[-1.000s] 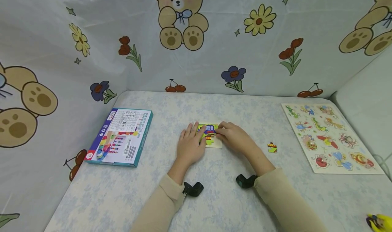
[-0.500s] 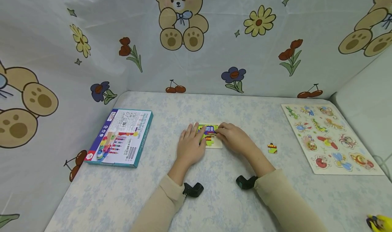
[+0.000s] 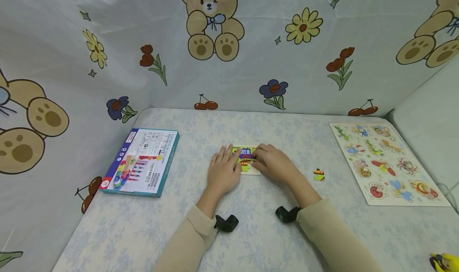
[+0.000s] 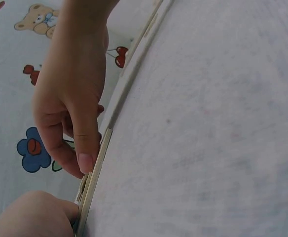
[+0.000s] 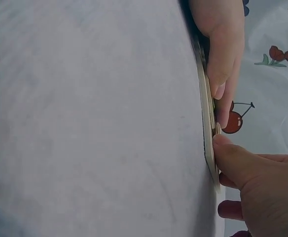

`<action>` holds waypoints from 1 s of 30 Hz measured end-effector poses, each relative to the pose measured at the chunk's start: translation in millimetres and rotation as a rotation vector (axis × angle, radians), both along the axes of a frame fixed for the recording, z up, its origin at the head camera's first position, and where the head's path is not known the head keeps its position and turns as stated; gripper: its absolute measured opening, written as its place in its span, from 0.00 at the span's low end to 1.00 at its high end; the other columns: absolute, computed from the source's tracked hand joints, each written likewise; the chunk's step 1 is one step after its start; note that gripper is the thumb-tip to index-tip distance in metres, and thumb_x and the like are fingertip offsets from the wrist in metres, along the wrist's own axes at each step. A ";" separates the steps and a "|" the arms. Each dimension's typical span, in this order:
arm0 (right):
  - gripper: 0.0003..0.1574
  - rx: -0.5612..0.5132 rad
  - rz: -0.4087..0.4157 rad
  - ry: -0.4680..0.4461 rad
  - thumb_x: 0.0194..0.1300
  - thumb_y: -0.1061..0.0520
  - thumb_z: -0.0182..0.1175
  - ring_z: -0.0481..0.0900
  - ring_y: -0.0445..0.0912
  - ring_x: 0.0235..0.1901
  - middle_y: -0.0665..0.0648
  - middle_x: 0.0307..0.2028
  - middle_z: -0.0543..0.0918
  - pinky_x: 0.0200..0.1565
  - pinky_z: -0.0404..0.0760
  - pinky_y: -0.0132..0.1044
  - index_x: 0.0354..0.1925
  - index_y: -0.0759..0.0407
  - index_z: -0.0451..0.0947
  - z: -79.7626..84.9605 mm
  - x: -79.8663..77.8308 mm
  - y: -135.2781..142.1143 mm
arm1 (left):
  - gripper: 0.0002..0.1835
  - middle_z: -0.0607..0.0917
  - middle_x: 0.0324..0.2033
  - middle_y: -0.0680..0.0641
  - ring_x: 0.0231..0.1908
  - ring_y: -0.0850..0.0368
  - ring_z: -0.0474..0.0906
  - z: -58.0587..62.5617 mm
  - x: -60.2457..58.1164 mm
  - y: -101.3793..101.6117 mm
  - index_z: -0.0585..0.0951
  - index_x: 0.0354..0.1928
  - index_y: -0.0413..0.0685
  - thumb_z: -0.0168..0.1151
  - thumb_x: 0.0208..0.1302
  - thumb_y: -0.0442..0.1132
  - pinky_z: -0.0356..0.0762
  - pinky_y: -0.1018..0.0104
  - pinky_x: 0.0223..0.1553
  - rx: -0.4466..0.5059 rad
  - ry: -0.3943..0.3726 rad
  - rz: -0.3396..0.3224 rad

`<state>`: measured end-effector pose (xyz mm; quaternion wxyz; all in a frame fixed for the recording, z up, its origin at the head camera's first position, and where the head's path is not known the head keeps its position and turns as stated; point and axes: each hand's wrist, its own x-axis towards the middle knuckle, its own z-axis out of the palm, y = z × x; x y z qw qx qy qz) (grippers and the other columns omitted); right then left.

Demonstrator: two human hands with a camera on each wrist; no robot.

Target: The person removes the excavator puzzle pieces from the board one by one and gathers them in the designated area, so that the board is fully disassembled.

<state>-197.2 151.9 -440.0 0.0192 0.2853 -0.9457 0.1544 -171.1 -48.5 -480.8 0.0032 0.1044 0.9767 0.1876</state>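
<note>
A small puzzle board [image 3: 255, 172] with a picture of a blue and red vehicle lies at the middle of the table. Over its left part my left hand [image 3: 223, 174] rests with straight, spread fingers, holding it down. At the right side of the board, my right hand [image 3: 274, 162] pinches a puzzle piece [image 5: 218, 129] between thumb and fingers; most of that piece is hidden by the fingers. A loose yellow-green and red puzzle piece [image 3: 318, 175] lies on the table to the right of the right hand.
A flat toy box [image 3: 143, 160] lies at the left of the table. A big board with insect pictures [image 3: 389, 164] lies at the right. A yellow toy [image 3: 444, 261] shows in the front right corner. A patterned curtain [image 3: 229, 80] rises behind the table.
The fingers and thumb of my right hand have shifted slightly at the board's right side. My left hand stays on the board.
</note>
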 end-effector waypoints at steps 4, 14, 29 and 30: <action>0.20 0.015 -0.015 -0.001 0.68 0.48 0.64 0.80 0.49 0.50 0.55 0.49 0.83 0.54 0.81 0.46 0.51 0.60 0.83 0.4 -1.7 -3.1 | 0.30 0.50 0.79 0.54 0.79 0.51 0.40 -0.5 0.6 0.1 0.54 0.78 0.67 0.36 0.77 0.57 0.37 0.49 0.79 0.004 -0.001 -0.001; 0.19 -0.029 0.018 0.021 0.71 0.51 0.61 0.80 0.48 0.47 0.55 0.48 0.84 0.51 0.82 0.45 0.54 0.58 0.84 -3.7 -1.2 1.7 | 0.30 0.49 0.79 0.53 0.80 0.51 0.40 -0.9 1.5 0.4 0.55 0.78 0.67 0.35 0.77 0.57 0.37 0.49 0.79 0.006 -0.002 0.002; 0.23 -0.061 -0.008 -0.037 0.67 0.49 0.65 0.78 0.50 0.54 0.54 0.52 0.82 0.57 0.80 0.49 0.57 0.57 0.82 -3.9 -1.1 3.7 | 0.30 0.50 0.79 0.53 0.79 0.51 0.40 0.9 1.1 0.2 0.55 0.78 0.66 0.36 0.77 0.57 0.37 0.49 0.79 0.015 0.003 -0.002; 0.23 -0.059 -0.011 -0.039 0.67 0.48 0.65 0.78 0.50 0.53 0.54 0.51 0.82 0.57 0.80 0.48 0.56 0.57 0.82 -3.8 -1.1 3.6 | 0.30 0.50 0.79 0.53 0.79 0.51 0.40 0.9 0.9 0.2 0.55 0.78 0.66 0.37 0.77 0.57 0.37 0.49 0.79 0.014 0.003 -0.002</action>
